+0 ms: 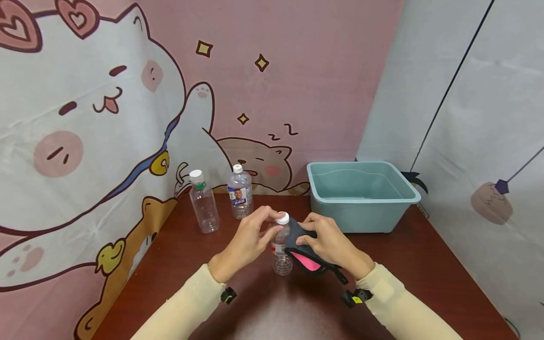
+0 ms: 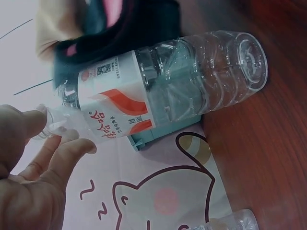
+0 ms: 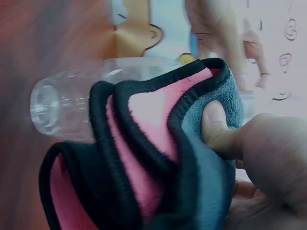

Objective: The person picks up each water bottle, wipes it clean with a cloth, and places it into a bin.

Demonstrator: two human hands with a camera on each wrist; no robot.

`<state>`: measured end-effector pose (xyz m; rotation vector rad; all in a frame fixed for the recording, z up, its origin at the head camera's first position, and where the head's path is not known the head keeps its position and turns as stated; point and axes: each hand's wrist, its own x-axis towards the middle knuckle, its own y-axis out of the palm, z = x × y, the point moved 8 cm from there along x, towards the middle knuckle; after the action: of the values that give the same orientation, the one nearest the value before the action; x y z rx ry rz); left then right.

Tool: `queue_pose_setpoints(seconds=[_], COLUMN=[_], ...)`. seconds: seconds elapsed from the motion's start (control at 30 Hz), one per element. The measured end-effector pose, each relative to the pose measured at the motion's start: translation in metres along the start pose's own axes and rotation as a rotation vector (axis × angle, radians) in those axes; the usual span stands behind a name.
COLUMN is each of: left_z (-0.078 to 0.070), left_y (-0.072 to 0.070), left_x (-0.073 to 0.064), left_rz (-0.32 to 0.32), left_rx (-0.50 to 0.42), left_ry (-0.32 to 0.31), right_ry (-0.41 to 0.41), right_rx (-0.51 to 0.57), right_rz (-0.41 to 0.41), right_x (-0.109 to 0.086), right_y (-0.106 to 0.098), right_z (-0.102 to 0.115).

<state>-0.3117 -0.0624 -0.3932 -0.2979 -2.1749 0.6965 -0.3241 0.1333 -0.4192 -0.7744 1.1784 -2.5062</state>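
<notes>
A clear plastic bottle (image 1: 282,265) with a white cap stands upright on the table. My left hand (image 1: 250,232) pinches it at the top, around the cap and neck. In the left wrist view the bottle's red and white label (image 2: 115,98) shows, and the fingers (image 2: 72,155) are at the neck. My right hand (image 1: 326,238) grips a folded cleaning cloth (image 1: 300,237), grey outside and pink inside with black edging. The cloth lies against the bottle's right side. In the right wrist view the thumb (image 3: 216,122) presses on the grey side of the cloth.
Two more capped clear bottles stand at the back left: one with a green neck band (image 1: 206,210), one with a blue label (image 1: 241,196). A pale teal plastic bin (image 1: 359,217) stands at the back right. The dark red table (image 1: 178,283) meets a printed cartoon backdrop (image 1: 297,94).
</notes>
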Motion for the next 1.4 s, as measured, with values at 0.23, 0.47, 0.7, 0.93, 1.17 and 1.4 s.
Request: queue_pose_setpoints(seconds=[0.23,0.47,0.7,0.93,1.17,1.4], left_z=[-0.003,-0.006,-0.008,-0.009,-0.007,-0.006], left_y=[0.000,-0.003,-0.004,-0.003,-0.003,0.000], left_x=[0.003,0.005,0.006,0.005,0.005,0.002], left_rz=[0.007,-0.004,-0.006,-0.009,-0.004,-0.016], left_rx=[0.029,0.055,0.052,0.059,0.058,0.067], left_ry=[0.010,0.016,0.024,0.031,0.014,0.025], right_ry=[-0.027,-0.030,-0.076,-0.157,-0.117,-0.099], right_rx=[-0.015,-0.026,-0.108,-0.207,-0.172,-0.093], right_rz=[0.048,0.104,0.144,0.180,0.180,0.121], right_x=[-0.010,-0.010,-0.015,-0.019,-0.021,-0.027], right_y=[0.027,0.044,0.064,0.077,0.083,0.080], right_z=[-0.019,-0.032,-0.037,-0.033,-0.037,-0.043])
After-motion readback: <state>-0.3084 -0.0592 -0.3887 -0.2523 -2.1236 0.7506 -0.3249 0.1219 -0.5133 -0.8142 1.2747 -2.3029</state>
